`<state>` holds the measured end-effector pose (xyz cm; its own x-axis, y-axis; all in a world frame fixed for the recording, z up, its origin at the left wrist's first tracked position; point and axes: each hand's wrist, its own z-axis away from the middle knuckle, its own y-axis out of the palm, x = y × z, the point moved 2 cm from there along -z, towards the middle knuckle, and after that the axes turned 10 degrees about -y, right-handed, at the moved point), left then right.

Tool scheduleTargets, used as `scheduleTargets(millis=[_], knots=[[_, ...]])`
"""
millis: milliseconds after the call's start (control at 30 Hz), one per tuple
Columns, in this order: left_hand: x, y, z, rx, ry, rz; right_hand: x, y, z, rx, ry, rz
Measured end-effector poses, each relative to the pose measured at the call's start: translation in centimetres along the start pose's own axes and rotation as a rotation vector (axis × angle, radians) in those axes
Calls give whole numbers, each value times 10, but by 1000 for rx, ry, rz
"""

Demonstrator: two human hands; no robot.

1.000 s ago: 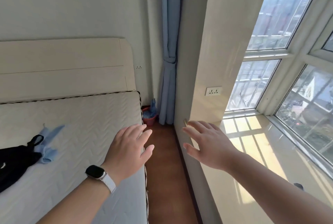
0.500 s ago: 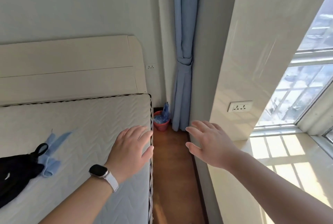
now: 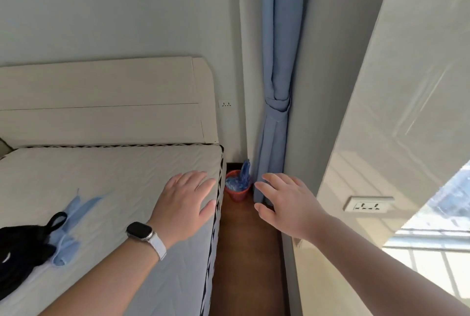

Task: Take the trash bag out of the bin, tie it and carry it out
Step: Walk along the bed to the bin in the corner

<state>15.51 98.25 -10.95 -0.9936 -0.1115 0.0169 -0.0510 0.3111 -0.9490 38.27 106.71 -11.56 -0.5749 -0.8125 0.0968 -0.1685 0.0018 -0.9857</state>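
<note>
Reaching forward side by side, both hands are held out palm-down with fingers spread and empty, gripping nothing. The left hand hovers over the right edge of the mattress, its forearm coming up from the lower left and a dark-faced watch with a white strap on the wrist. The right hand hovers above the narrow strip of brown floor between the bed and the wall, its forearm running in from the lower right; its fingertips overlap the foot of the tied blue curtain in this view, though contact cannot be judged.

Between and beyond the 2 hands, well apart from both, the small red bin stands upright in the far corner, just beside the mattress corner and the curtain. The blue trash bag lines it and fills its mouth, with 1 bunched tail sticking straight up along the wall corner, so the bag's long axis runs vertically.

On the mattress at the left lie a black bag and a light blue cloth touching it.
</note>
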Motion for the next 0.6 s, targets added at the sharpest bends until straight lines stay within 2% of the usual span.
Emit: scheduleTargets(millis=[267, 600], knots=[[30, 44, -72, 37, -7, 19, -39, 23, -75, 22, 11, -13], [90, 120, -227, 90, 48, 45, -104, 65, -213, 54, 171, -125]])
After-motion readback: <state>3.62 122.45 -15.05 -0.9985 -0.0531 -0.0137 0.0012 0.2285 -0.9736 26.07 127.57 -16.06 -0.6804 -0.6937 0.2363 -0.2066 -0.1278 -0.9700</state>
